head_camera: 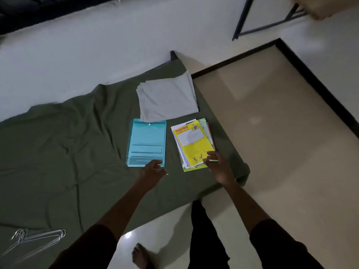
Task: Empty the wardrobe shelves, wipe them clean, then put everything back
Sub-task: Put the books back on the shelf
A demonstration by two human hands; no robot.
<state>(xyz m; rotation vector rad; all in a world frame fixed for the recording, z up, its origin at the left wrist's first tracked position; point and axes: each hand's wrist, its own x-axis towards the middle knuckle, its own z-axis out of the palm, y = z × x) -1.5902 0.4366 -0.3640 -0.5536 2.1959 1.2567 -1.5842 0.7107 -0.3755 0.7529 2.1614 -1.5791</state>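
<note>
The left hand [153, 168], fingers loosely curled, touches the blue folder [146, 142]. The right hand [215, 162] grips the stack of papers [192, 144] on the bed [58, 142].

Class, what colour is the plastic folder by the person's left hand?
Light blue (turquoise) folder, clearest in the head view.

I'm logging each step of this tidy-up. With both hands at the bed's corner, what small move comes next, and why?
Probably close the left hand on the near edge of the teal folder and lift it. Its fingers sit loosely there, while the right hand already pinches the yellow booklet stack.
</note>
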